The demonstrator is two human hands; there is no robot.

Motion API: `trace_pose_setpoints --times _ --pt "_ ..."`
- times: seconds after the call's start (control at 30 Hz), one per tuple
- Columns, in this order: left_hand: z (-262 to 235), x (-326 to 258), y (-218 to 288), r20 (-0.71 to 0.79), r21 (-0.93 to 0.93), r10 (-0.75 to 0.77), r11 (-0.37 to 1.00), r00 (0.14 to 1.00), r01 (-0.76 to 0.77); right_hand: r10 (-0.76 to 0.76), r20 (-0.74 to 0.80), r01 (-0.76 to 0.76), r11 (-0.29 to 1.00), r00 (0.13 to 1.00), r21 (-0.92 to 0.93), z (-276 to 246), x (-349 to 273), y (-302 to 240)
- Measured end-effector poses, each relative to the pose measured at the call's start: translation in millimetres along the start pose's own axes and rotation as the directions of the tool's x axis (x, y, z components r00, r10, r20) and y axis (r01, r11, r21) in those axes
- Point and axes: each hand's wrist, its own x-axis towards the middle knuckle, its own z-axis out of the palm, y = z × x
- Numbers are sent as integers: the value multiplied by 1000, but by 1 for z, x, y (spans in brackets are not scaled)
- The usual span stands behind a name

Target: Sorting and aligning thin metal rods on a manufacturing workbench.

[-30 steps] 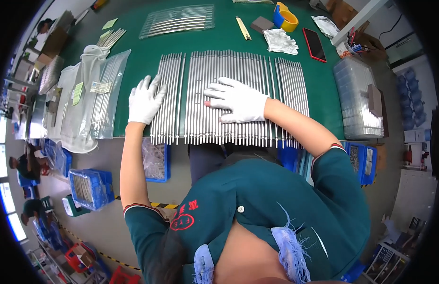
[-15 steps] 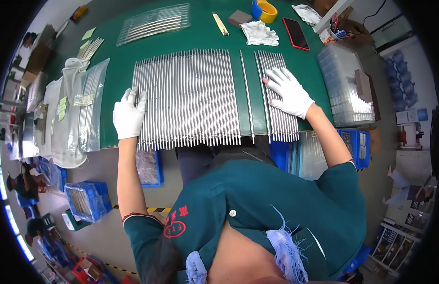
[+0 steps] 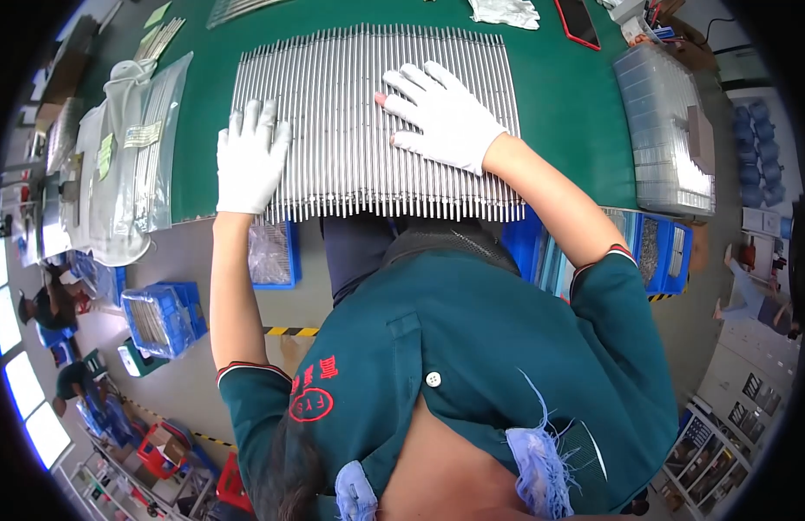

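Observation:
A wide row of slim metal rods (image 3: 333, 130) lies side by side on the green table, their near ends jutting past its front edge. My left hand (image 3: 252, 159), in a white glove, rests flat over the row's left end with fingers stretched out. Spread across the right half of the rods is my right hand (image 3: 446, 119), palm down in a white glove that leaves a fingertip or two bare. Neither hand grips anything. The rods beneath both palms are hidden.
Bagged rods (image 3: 151, 156) and a white cloth (image 3: 116, 208) lie at the left. Clear plastic trays (image 3: 663, 130) are stacked at the right. Along the far side are a white glove (image 3: 505, 11) and a red-edged phone (image 3: 578, 22). Blue crates (image 3: 159, 317) stand on the floor.
The separate rods at the right have joined the main row, closing the gaps. My right hand has moved left onto the rods' middle. The view has shifted, so the table sits higher.

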Motion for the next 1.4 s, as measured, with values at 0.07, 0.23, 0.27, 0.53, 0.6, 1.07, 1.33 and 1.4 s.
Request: trace_pose_setpoints --times 0.07,0.23,0.27,0.53,0.6,1.07,1.33,1.4 --pt "-2 -6 19 -50 -23 -18 1000 999 17 -38 3 38 998 999 48 -3 -1 1" --pt "-38 -20 76 81 -339 112 937 990 -78 51 -166 39 869 985 494 -15 -24 15" --pt "-43 -23 86 89 -381 152 918 984 -107 101 -190 2 879 977 477 -21 -33 18" --pt "-49 -5 154 -90 -571 270 774 959 -272 565 -131 -453 760 815 466 -24 -101 36" --pt "-47 -2 163 -89 -538 283 793 955 -285 549 -140 -436 772 824 463 -22 -108 33" --pt "-52 -10 170 -89 -512 312 800 946 -312 260 -105 -244 959 960 145 -23 -70 17" --pt "-50 -35 163 -176 -515 260 797 949 -314 171 -143 -176 984 975 -18 -7 -59 22" --pt "-49 -37 161 -174 -519 253 798 952 -307 207 -110 -212 977 972 -37 -8 -65 27"
